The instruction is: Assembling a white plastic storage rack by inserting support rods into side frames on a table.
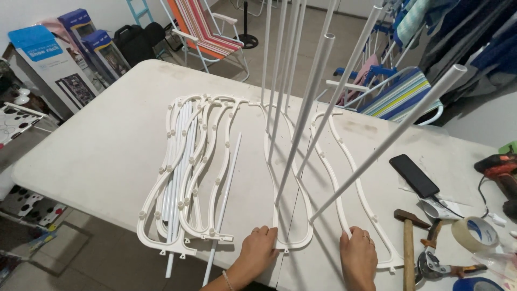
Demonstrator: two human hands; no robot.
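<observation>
Head view: left hand [258,249], right hand [357,255] grip white frame [285,243]

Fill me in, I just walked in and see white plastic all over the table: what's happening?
A person stands at a white table, each hand gripping a wavy white plastic frame: the left hand on one frame, the right hand on another frame. White tubes stand up from these frames. More frames lie stacked to the left. A hammer, tape roll and phone lie to the right.

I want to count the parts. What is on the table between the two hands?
In the head view, between the left hand and right hand lies bare table, crossed only by the table's centre seam.
</observation>
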